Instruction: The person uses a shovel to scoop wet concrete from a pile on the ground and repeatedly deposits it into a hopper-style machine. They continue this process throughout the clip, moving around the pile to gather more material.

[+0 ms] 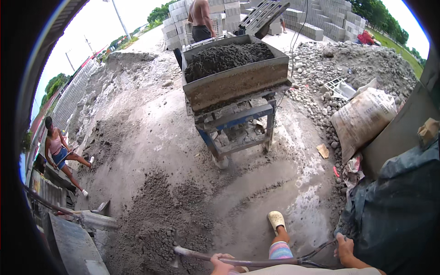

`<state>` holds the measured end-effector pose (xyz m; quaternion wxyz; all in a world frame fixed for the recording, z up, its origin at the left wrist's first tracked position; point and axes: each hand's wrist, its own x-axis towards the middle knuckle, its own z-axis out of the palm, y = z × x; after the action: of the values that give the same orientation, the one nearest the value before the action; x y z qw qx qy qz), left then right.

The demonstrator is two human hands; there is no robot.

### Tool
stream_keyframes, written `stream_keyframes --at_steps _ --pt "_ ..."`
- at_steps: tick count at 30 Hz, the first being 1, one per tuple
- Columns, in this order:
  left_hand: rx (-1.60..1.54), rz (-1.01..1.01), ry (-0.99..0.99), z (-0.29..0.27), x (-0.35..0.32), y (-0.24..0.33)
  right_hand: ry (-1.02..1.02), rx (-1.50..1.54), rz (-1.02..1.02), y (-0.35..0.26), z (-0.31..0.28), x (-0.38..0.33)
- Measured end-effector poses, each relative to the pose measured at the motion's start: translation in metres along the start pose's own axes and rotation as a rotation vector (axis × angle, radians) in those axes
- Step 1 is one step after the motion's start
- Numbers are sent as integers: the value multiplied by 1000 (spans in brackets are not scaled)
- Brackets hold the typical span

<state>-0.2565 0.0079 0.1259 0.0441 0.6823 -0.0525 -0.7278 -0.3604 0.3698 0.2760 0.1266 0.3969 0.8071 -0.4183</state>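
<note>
A long-handled shovel (256,263) lies across the bottom of the view. My left hand (222,264) is closed around its shaft, close to the blade end. At the forked grip end on the right, my right hand (346,250) is wrapped around the handle. The blade is mostly buried or hidden at the edge of a dark grey heap of wet sand and gravel mix (160,215). Beyond the heap stands a metal hopper (238,87) on a blue frame, filled with dark grey mix (224,59).
At the left a person (57,144) holds a long tool; another person (200,20) stands behind the hopper. Concrete blocks (321,23) are stacked at the back. A full sack (364,119) leans by the stones at right, near a dark tarp (394,206). Metal sheets (75,243) lie lower left.
</note>
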Motion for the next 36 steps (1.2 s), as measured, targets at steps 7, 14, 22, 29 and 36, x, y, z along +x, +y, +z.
stream_keyframes --at_steps 7,14,22,29,36 --pt "-39 470 -127 147 -177 113 -470 370 64 -110 29 46" --pt "250 620 -363 325 -319 145 -696 658 219 -193 4 43" --pt "712 514 -332 411 -257 103 -900 808 597 -99 16 70" --pt "821 729 -245 407 -272 119 -1131 593 689 -104 63 85" --pt "704 923 -555 374 -342 188 -1317 541 631 -186 130 53"
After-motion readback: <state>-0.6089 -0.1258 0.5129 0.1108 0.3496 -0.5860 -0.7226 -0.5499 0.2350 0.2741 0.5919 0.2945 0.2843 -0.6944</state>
